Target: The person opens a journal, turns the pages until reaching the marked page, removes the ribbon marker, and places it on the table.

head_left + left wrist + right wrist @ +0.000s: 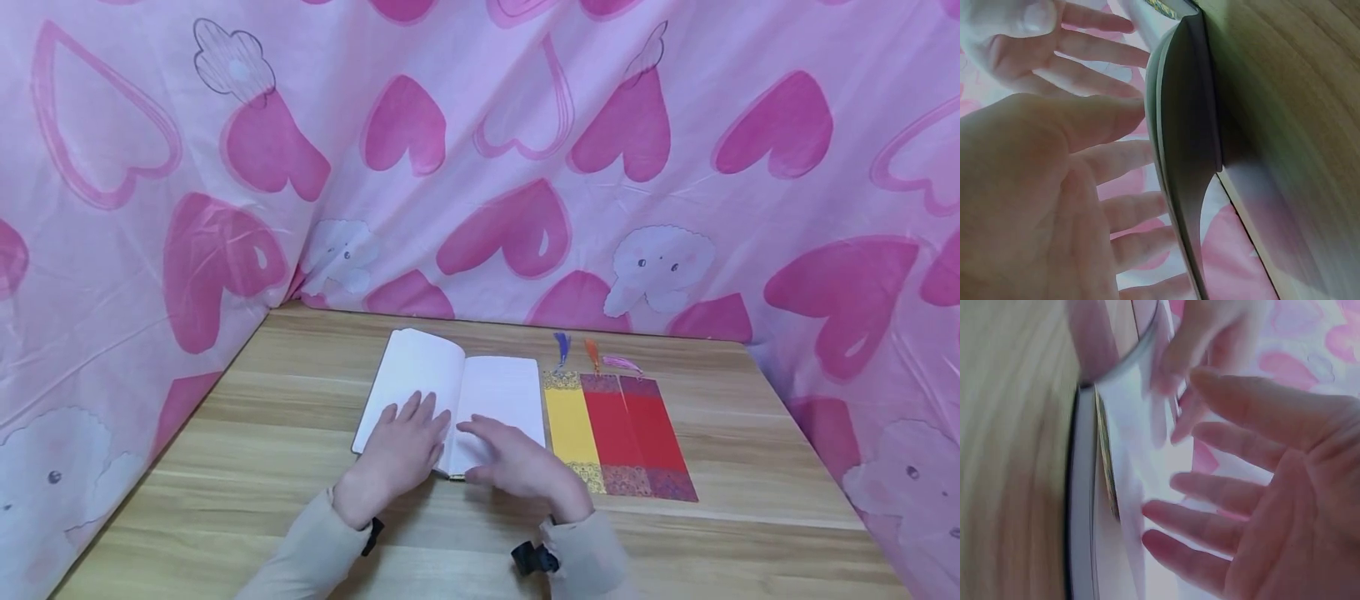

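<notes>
An open notebook with blank white pages lies on the table. On its left page my left hand rests with fingers spread; the left wrist view shows the fingertips against the raised, curving pages. My right hand is over the lower right page, fingers extended and loosely bent, holding nothing. Whether it touches the paper I cannot tell. A thin gold-patterned strip shows at the notebook's lower edge between the pages. The right hand partly covers the bottom of the yellow bookmark's side of the notebook.
Right of the notebook lie a yellow bookmark and two red bookmarks side by side, with blue, orange and pink tassels at their tops. Pink heart-patterned cloth hangs around the wooden table.
</notes>
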`<action>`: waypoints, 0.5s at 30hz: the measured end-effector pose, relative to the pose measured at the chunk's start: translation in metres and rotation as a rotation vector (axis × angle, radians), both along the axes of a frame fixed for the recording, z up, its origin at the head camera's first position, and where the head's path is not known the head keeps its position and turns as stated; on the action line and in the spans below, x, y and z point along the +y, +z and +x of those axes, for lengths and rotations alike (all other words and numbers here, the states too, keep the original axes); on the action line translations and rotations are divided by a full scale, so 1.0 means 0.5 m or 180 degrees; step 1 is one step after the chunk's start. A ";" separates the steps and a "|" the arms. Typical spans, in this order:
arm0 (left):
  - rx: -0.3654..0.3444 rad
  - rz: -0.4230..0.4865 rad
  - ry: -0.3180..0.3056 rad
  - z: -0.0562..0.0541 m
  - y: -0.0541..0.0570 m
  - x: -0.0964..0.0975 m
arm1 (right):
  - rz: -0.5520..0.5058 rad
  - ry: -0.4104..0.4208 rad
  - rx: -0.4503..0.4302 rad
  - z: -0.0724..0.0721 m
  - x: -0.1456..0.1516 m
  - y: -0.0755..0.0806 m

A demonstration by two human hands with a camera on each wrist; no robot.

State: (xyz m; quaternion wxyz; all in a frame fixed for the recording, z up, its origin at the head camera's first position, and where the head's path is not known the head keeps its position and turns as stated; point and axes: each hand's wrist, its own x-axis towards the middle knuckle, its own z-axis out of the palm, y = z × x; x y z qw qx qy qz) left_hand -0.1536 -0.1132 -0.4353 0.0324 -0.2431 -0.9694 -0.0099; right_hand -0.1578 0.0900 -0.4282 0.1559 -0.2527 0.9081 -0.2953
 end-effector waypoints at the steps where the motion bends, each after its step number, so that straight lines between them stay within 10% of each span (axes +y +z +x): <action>1: -0.0010 -0.0004 0.0009 0.001 0.001 0.000 | 0.0018 -0.0082 -0.0008 -0.003 0.006 -0.002; 15: -0.0178 -0.0051 0.0093 0.002 0.004 -0.003 | 0.0125 -0.0441 -0.0458 -0.024 0.071 -0.034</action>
